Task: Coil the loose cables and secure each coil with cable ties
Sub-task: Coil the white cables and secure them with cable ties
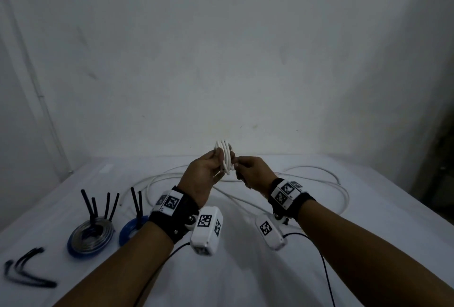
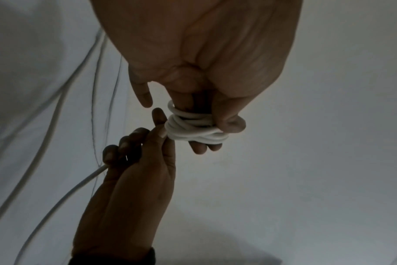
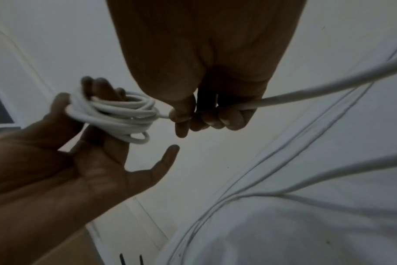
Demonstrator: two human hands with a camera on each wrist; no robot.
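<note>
Just above the centre of the head view, the left hand [image 1: 205, 176] carries a small white coil [image 1: 224, 158] wound round its middle fingers [image 2: 202, 148], with the thumb pressing the turns in place and the little finger held apart. The right hand [image 1: 254, 171] pinches the running white cable [image 3: 306, 91] right beside the coil, its other fingers curled round the strand. Most of the cable lies in wide loops on the white table [image 1: 245, 269] behind the hands. To wind well, I would judge that the right hand should feed each turn snugly beside the last under light tension while the thumb clamps, so no loop slips off the fingertips. At lower left lie loose black cable ties [image 1: 27, 273] near two blue coils already tied [image 1: 92, 237]. The only markings are square black-and-white codes on the wrist units [image 1: 205, 229]; no readable writing or brand.
</note>
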